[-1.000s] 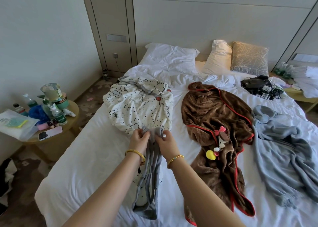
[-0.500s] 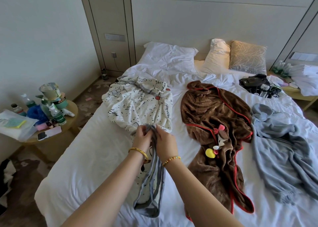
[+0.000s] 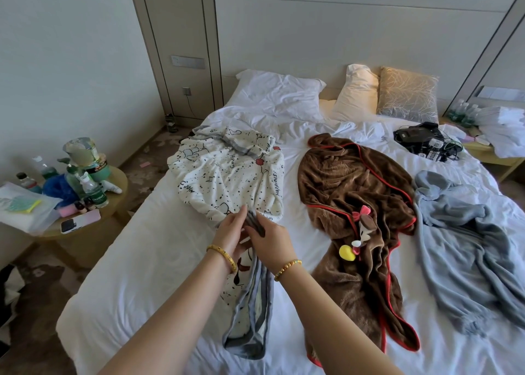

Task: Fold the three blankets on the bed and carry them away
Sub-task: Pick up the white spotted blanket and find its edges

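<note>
Three blankets lie crumpled on the white bed [image 3: 136,263]. The white cartoon-print blanket [image 3: 227,175] with a grey border is on the left. A brown blanket [image 3: 349,187] with red trim and a small plush figure lies in the middle. The grey-blue blanket [image 3: 466,241] is on the right. My left hand [image 3: 231,234] and my right hand [image 3: 268,241] sit close together at the white blanket's bunched near edge, both gripping its grey border. A length of it hangs down below my wrists.
A round side table [image 3: 113,204] on the left holds bottles, a phone [image 3: 81,221] and a plastic bag. Three pillows lean at the headboard. Black electronics with cables [image 3: 426,141] lie at the bed's far right, next to a nightstand with white towels [image 3: 505,130].
My hands have shifted slightly nearer to me along the bunched grey edge and closed together; the white blanket's edge has drawn in a little. The other blankets are unmoved.
</note>
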The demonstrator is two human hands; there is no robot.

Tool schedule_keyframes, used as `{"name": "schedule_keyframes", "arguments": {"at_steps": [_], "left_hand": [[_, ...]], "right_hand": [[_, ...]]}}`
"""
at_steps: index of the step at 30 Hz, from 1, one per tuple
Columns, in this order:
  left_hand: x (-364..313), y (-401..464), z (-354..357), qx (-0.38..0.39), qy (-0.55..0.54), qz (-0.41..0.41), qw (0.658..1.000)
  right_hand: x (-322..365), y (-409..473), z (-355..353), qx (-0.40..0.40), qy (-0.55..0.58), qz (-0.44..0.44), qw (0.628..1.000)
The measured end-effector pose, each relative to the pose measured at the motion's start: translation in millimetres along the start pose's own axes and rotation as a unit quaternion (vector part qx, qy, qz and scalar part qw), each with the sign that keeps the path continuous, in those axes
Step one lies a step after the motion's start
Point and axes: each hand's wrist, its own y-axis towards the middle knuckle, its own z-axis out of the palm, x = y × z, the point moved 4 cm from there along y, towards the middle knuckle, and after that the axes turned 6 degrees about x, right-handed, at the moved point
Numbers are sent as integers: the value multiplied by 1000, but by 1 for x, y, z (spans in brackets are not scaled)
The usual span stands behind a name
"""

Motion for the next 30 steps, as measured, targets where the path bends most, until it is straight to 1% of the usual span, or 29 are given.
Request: {"name": "schedule_keyframes", "arguments": {"at_steps": [5, 8, 10, 12, 13, 14, 16, 18, 22, 24, 27, 29, 30], "left_hand": [[-1, 0, -2, -35, 34, -19, 999], [-4, -1, -2, -17, 102, 15, 995], [-7, -3, -3, -13, 209, 58, 976], [-11, -5, -2, -14, 331, 110, 937], [-13, -6, 0, -9, 356, 132, 925], [-14, -7, 2, 0, 366, 147, 919], [-15, -8, 7, 15, 368, 161, 916], [-18, -8, 9, 18, 353, 166, 921], [-20, -5, 6, 11, 329, 158, 931], [-19, -4, 5, 14, 329, 147, 933], [-21, -3, 5, 20, 339, 136, 931], [-22, -3, 6, 40, 315, 125, 940], [-22, -3, 6, 52, 302, 114, 945]], "right_hand": [[-5, -2, 2, -10, 12, 6, 1000], [-11, 0, 0, -30, 39, 43, 998], [-15, 3, -6, -68, 72, 79, 992], [-16, 7, -14, -108, 80, 97, 986], [-15, 9, -17, -120, 73, 96, 986], [-12, 10, -18, -119, 67, 90, 986], [-6, 11, -15, -95, 70, 71, 991], [0, 8, -9, -79, 56, 49, 994], [5, 4, -6, -82, 19, 14, 996], [4, 6, -7, -73, 25, 12, 997], [3, 8, -5, -29, 46, 25, 998], [4, 7, -1, -1, 76, 27, 997], [3, 7, -1, 1, 79, 26, 997]]}}
